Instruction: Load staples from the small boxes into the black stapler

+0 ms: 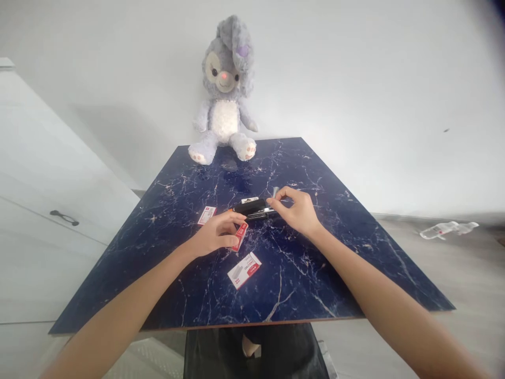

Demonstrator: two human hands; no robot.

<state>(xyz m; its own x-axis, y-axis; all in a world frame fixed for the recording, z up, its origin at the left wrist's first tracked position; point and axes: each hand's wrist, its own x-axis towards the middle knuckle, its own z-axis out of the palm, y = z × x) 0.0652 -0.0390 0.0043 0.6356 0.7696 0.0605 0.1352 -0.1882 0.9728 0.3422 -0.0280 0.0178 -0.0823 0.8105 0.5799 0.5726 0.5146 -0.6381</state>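
A black stapler (249, 206) lies at the middle of the dark blue marbled table (307, 273), a bright metal part showing at its right end. My left hand (216, 232) is closed around a small red and white box (240, 237), just in front of the stapler, with its fingertips close to the stapler's left part. At the right end of the stapler, the thumb and fingers of my right hand (295, 209) are pinched together. Whatever they hold is too small to make out. A small greyish piece (275, 191) shows just behind those fingers.
A white and red box (244, 270) lies nearer the front edge, and another small box (207, 215) lies left of the stapler. Behind it is a small pale item (250, 200). A plush rabbit (224, 113) sits at the back against the wall. A white cabinet (51, 184) stands left.
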